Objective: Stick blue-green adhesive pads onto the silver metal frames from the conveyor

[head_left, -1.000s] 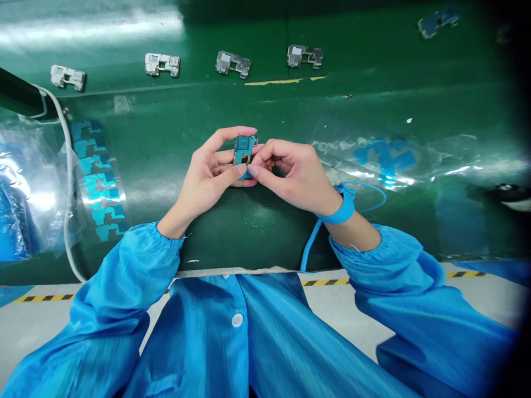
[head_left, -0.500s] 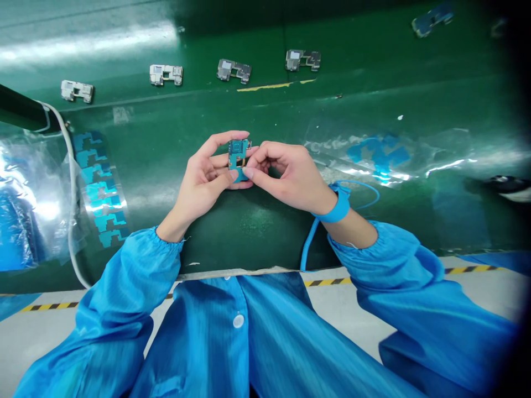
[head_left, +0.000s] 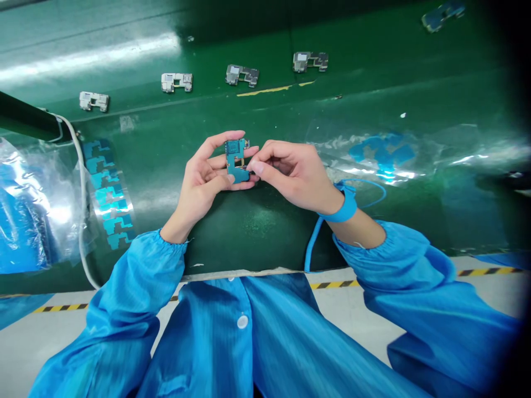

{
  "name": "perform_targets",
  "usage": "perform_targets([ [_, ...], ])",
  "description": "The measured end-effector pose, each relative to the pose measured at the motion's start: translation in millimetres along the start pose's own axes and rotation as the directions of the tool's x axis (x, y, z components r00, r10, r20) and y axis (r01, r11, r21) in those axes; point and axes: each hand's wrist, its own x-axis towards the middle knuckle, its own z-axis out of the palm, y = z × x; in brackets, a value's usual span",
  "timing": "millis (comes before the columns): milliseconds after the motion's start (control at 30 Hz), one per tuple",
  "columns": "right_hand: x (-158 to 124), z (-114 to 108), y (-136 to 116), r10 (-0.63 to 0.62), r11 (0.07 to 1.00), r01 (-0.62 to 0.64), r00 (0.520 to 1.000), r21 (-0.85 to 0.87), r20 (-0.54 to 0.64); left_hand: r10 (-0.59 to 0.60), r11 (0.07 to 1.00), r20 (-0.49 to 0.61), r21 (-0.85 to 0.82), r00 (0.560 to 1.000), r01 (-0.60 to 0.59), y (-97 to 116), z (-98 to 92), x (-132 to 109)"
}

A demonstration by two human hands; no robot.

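A small blue-green circuit board with a gap in its middle is held upright over the table. My left hand grips it, thumb on the lower left corner and fingers behind and along its edges. My right hand is at the board's lower right edge, thumb and index finger pinched together. Whether a thin piece lies between those fingertips is hidden. A blue wrist strap with a coiled cord circles my right wrist.
Several circuit boards, one of them here, lie in a row along the far side of the green table. A strip of blue stickers, a white cable and a plastic bag lie left; a clear sheet with blue film lies right.
My right fingertips have shifted slightly away from the board's lower right part, uncovering more of it. The board stays in my left hand. The view has moved a little.
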Motion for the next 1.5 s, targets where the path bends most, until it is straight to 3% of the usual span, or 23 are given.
perform_targets([
  [67, -0.1, 0.2, 1.3, -0.007, 1.000, 0.007, 1.000, -0.007, -0.002, -0.012, 1.000, -0.062, -0.014, 0.998, 0.011, 2.3, 2.7, -1.6],
  [233, 0.5, 2.7, 3.4, -0.045, 0.999, 0.045, 0.999, -0.026, -0.018, -0.037, 0.994, -0.034, -0.102, 0.999, 0.033, 5.1, 7.6, -3.2],
  [367, 0.2, 5.9, 2.9, -0.068, 0.997, 0.067, 0.997, -0.036, -0.033, -0.081, 0.989, -0.092, -0.127, 0.992, 0.069, 6.6, 9.0, -3.3],
  [667, -1.9, 8.6, 1.3, -0.135, 0.983, 0.122, 0.987, -0.136, -0.088, 0.029, 0.997, 0.038, -0.070, 0.999, -0.026, -0.1, 2.6, -1.9],
  [767, -1.6, 8.1, 1.4, -0.143, 0.980, 0.128, 0.985, -0.150, -0.099, 0.019, 0.993, 0.018, -0.117, 1.000, -0.017, -4.3, -0.7, 1.0],
  [967, -0.5, 6.5, 1.0, -0.099, 0.992, 0.091, 0.991, -0.083, -0.091, 0.090, 0.996, 0.098, -0.005, 0.991, -0.089, -9.8, -7.2, 5.7],
  [1167, -1.8, 6.1, -0.9, -0.030, 1.000, 0.031, 0.992, 0.003, -0.121, 0.002, 0.996, -0.035, -0.087, 0.999, -0.005, 0.0, 5.0, -2.5],
  [1333, -2.5, 6.5, 1.2, -0.021, 0.999, 0.026, 0.994, 0.040, -0.107, -0.025, 0.998, -0.104, -0.064, 0.994, 0.018, 4.2, 14.6, -6.6],
  [1500, -2.5, 9.2, 2.4, 0.000, 0.999, -0.002, 1.000, -0.044, -0.031, 0.000, 0.994, -0.171, -0.107, 0.985, -0.018, -0.9, 16.1, -4.8],
])
